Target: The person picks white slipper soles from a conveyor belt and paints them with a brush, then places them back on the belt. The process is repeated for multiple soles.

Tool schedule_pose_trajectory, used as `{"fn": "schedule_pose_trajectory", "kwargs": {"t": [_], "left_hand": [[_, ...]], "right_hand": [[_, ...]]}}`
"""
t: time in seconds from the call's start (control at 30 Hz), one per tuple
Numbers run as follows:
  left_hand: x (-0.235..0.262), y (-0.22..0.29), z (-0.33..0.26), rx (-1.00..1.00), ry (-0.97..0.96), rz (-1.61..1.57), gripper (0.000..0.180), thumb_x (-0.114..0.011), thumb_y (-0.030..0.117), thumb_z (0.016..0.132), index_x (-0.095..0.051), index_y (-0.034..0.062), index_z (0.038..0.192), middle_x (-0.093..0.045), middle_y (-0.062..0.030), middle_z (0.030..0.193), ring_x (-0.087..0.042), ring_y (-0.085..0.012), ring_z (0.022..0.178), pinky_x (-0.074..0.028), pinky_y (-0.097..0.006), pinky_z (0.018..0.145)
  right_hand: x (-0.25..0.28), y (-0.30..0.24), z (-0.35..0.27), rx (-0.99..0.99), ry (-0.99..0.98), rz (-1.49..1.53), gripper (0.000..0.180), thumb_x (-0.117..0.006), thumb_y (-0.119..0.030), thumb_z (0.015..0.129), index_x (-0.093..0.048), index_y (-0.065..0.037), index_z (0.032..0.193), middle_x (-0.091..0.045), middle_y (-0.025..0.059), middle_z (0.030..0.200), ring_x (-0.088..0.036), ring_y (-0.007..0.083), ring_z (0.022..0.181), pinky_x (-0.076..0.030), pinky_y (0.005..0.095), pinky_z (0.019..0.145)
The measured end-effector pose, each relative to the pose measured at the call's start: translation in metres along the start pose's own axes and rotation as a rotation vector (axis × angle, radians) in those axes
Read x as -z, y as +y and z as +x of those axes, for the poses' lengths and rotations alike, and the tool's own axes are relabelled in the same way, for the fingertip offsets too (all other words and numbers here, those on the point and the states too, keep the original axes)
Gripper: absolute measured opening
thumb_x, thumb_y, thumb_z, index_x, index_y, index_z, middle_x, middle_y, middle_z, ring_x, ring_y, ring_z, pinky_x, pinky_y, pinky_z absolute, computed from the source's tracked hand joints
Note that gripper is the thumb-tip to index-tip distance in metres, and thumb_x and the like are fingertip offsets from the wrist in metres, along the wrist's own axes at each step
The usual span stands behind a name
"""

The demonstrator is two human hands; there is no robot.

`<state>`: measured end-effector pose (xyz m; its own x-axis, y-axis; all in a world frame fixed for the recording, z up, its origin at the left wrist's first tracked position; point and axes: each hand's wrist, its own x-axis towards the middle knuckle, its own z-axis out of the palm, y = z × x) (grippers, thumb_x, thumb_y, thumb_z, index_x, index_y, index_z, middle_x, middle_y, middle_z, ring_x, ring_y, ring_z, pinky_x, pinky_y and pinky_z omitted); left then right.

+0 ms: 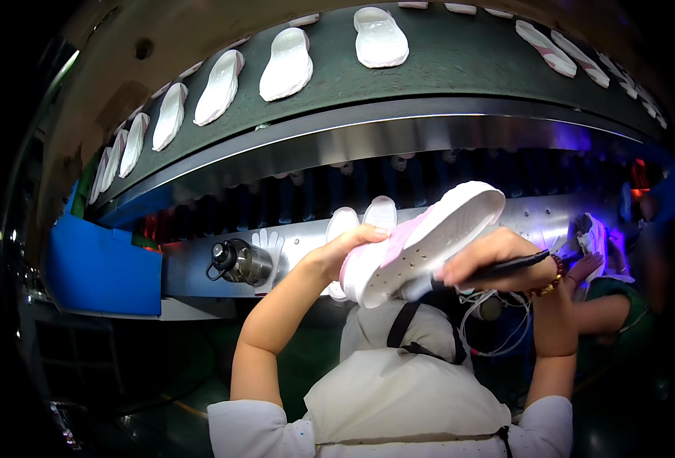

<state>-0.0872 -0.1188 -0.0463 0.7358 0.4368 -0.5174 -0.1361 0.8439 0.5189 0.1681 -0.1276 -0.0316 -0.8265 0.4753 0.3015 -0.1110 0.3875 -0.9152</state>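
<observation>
Grips a pink-and-white shoe [443, 233] by its pink end in the nearer, left hand [345, 244]; clasps a black-handled tool [511, 267] in the right hand [498, 250] near its lower side; holds the shoe slanting lengthwise up-right, between both hands, before the green conveyor belt [460, 70]

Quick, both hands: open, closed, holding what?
Left hand: closed, holding a white-and-pink shoe sole near one end.
Right hand: closed around a dark-handled tool, apparently a brush.
</observation>
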Motion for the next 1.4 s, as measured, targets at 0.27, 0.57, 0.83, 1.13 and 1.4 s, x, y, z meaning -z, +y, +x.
{"fn": "schedule_pose_trajectory", "kwargs": {"t": [0.27,0.57,0.83,1.13,1.4], "left_hand": [[0.018,-0.006,-0.005,-0.111,0.041,0.004,0.053,-0.048,0.030,0.074,-0.042,-0.0024,0.115,-0.054,-0.0159,0.102,-0.057,-0.0182,0.085,-0.046,-0.029,0.076],[0.038,-0.014,-0.011,-0.235,0.015,-0.200,0.054,-0.048,0.030,0.066,-0.048,-0.0022,0.109,-0.055,-0.0171,0.101,-0.058,-0.0253,0.083,-0.046,-0.034,0.075],[0.077,-0.008,-0.010,-0.399,-0.113,-0.109,0.068,-0.039,0.048,0.078,-0.029,0.0012,0.125,-0.036,-0.0160,0.125,-0.043,-0.0274,0.109,-0.035,-0.040,0.091],[0.014,-0.041,0.054,-0.721,-0.016,-0.392,0.077,-0.015,0.066,0.076,-0.022,0.0115,0.130,-0.034,-0.0105,0.127,-0.037,-0.0301,0.113,-0.028,-0.043,0.095],[0.018,-0.032,0.043,-0.881,-0.011,-0.296,0.075,-0.016,0.066,0.076,-0.022,0.0132,0.129,-0.036,-0.0104,0.125,-0.040,-0.0305,0.111,-0.036,-0.044,0.090]], "right_hand": [[-0.007,0.010,-0.017,-0.048,0.150,-0.131,0.016,-0.065,-0.003,0.066,-0.062,-0.004,0.081,-0.062,0.0095,0.087,-0.060,0.0200,0.082,-0.047,0.0270,0.065],[-0.011,0.038,-0.030,0.038,0.409,-0.048,0.021,-0.066,0.002,0.062,-0.062,-0.005,0.082,-0.062,0.0098,0.088,-0.058,0.0184,0.078,-0.044,0.0262,0.068],[-0.025,0.007,-0.029,0.041,0.310,-0.176,0.021,-0.069,-0.002,0.060,-0.063,-0.006,0.080,-0.064,0.0038,0.083,-0.052,0.0163,0.078,-0.043,0.0259,0.072],[-0.032,0.048,0.022,0.054,0.699,-0.279,0.016,-0.064,-0.001,0.060,-0.061,-0.003,0.076,-0.060,0.0087,0.076,-0.057,0.0192,0.073,-0.044,0.0262,0.065],[-0.057,0.010,-0.004,0.178,0.257,-0.430,0.013,-0.064,-0.005,0.060,-0.059,-0.007,0.072,-0.060,0.0059,0.070,-0.058,0.0202,0.067,-0.045,0.0279,0.060]]}}
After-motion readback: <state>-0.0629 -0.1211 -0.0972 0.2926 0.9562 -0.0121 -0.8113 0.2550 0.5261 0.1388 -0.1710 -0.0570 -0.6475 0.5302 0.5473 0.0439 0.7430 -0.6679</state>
